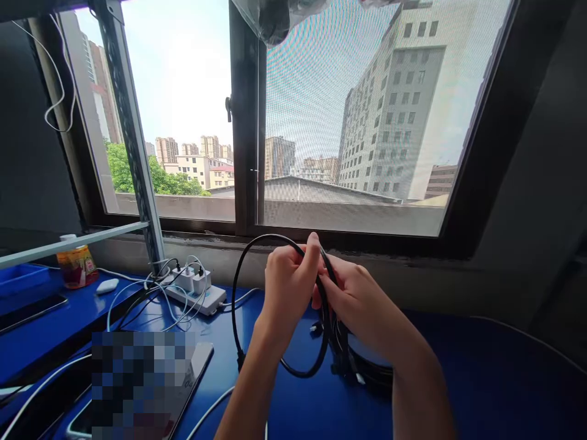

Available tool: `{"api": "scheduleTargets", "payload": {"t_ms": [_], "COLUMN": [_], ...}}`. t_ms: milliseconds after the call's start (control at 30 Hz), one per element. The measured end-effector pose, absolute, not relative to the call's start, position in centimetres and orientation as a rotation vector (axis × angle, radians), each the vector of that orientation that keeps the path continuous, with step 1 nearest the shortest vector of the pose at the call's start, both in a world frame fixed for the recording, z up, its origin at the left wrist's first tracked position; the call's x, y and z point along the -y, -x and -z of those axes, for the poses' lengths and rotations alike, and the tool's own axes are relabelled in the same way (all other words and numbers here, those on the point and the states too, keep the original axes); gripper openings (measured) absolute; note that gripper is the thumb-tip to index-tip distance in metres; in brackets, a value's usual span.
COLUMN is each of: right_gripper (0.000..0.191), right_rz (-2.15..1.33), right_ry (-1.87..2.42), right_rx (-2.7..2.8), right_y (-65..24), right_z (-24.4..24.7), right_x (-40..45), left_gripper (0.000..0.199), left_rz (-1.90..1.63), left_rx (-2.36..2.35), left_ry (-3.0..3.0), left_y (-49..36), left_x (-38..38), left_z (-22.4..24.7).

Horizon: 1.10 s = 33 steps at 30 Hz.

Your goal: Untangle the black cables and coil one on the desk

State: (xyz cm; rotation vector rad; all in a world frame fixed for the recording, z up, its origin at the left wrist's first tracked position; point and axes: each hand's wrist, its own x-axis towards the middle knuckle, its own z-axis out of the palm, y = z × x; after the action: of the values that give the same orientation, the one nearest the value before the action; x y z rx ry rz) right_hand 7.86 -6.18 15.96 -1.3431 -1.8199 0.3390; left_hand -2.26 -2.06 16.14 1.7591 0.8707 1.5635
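Note:
A black cable (235, 293) is looped in the air over the blue table, in front of the window. My left hand (291, 284) is closed round the upper part of the loop, thumb pointing up. Close against it, my right hand (353, 290) pinches the same cable, its fingertips partly hidden behind the left thumb. Below the hands, more black cables (371, 370) lie coiled on the table, with a light-tipped connector (360, 379) among them.
At the left stand a white power strip (213, 300) with chargers and tangled wires, an orange-labelled jar (79, 267) and a metal rack post (132, 140). A flat device (197, 360), partly pixelated, lies at the lower left. The window frame (247, 122) rises behind.

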Motion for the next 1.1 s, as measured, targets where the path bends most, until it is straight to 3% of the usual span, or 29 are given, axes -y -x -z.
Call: {"api": "scheduleTargets", "payload": {"t_ms": [400,700,1100], "right_gripper": [0.020,0.021,0.021], "right_rz": [-0.261,-0.119,-0.239], "right_ry": [1.537,1.549,1.555], "right_rx": [1.803,1.767,1.795], "right_y": [-8.1,-8.2,-7.7], "right_z": [-15.8,-15.9,-16.0], "right_x": [5.6,5.5,5.7], "left_gripper": [0.051,0.050,0.051], "left_rz": [-1.326,-1.332,-1.362], "left_rx": [-1.038,-1.020,-1.049], "left_ry": [-1.804,-1.806,-1.831], "left_y": [1.4,1.3,1.6], "left_x": [0.6,0.5,0.5], "left_z": [-15.3,-15.3,-15.4]}}
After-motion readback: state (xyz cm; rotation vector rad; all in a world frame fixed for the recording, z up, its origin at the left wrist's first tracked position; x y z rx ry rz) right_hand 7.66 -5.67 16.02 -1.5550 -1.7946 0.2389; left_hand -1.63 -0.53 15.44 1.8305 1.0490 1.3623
